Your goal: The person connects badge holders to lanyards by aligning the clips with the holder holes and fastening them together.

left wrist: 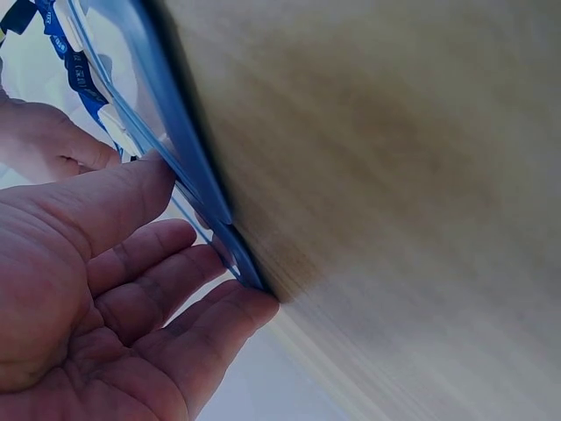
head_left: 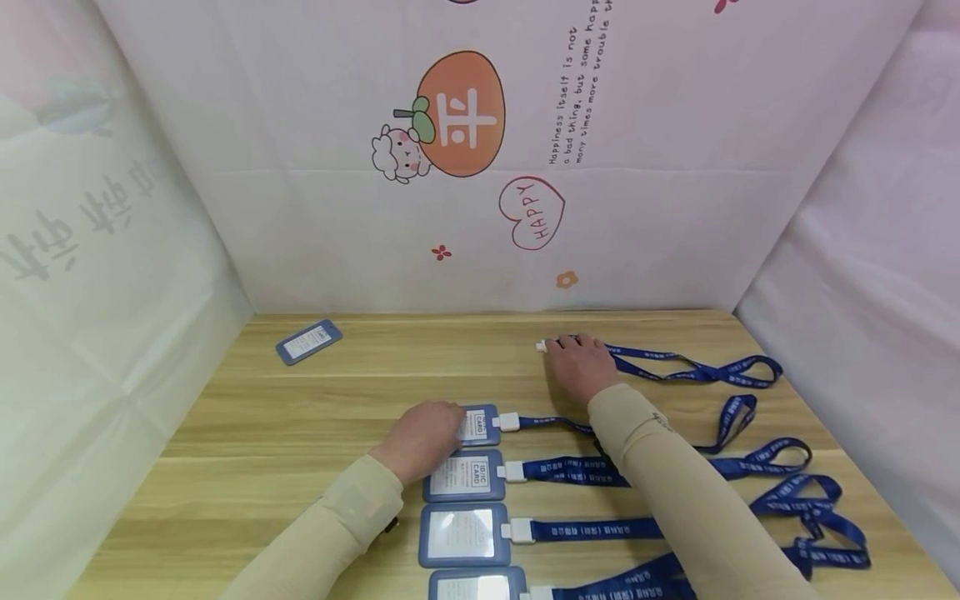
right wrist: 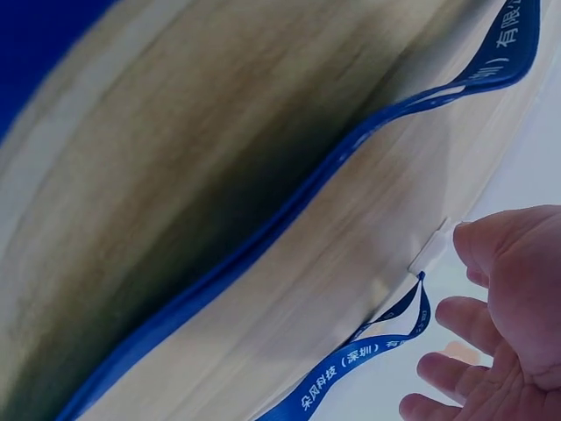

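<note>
My left hand [head_left: 424, 435] is at the left end of a blue ID card holder [head_left: 480, 425], the farthest in a column of several on the table. In the left wrist view, the thumb [left wrist: 140, 189] and a fingertip span the holder's edges [left wrist: 248, 263], gripping it. A white clip [head_left: 509, 422] joins this holder to a navy lanyard [head_left: 551, 422]. My right hand [head_left: 581, 367] is over the clip end of another navy lanyard [head_left: 660, 357] at the back. In the right wrist view its fingers are spread, the thumb right by the white clip [right wrist: 429, 252].
A loose blue card holder [head_left: 308, 342] lies at the back left with no lanyard on it. Nearer me, more card holders [head_left: 464, 535] with lanyards [head_left: 592, 530] lie in rows, their straps looping to the right. White printed sheets [head_left: 337, 233] wall the table's back and sides.
</note>
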